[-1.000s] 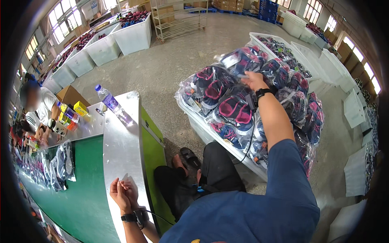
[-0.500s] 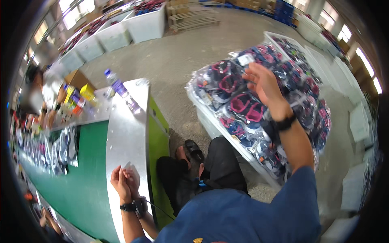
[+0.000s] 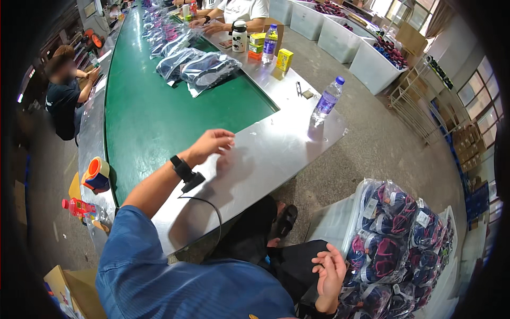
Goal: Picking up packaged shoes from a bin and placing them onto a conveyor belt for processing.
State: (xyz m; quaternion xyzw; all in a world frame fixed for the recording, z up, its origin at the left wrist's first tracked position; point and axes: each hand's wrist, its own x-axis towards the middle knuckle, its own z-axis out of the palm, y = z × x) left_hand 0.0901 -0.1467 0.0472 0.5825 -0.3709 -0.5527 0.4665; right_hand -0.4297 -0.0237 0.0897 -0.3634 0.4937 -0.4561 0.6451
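My left hand (image 3: 211, 144) is over the metal tabletop (image 3: 265, 143) beside the green conveyor belt (image 3: 159, 127). Its fingers are loosely bent, with nothing between them, and its shadow falls on the metal. A black strap with a small device and a cable is on that wrist. Low at my right side, my right hand (image 3: 330, 274) is palm up with its fingers apart and bare of any object. Close beside it, plastic-bagged navy and pink sandals (image 3: 380, 258) are heaped in a white bin (image 3: 332, 220). Farther up the belt lie clear-bagged dark shoes (image 3: 210, 72).
A purple-labelled water bottle (image 3: 328, 101) stands at the table corner. Beyond are a white flask (image 3: 239, 36), small yellow boxes (image 3: 284, 59) and another bottle. Tape rolls (image 3: 96, 174) and a red-capped bottle (image 3: 79, 207) sit at left. Two people work along the belt.
My view has swung left toward the belt. My right hand has come away from above the sandals to near my lap. My left hand has reached farther forward over the table.
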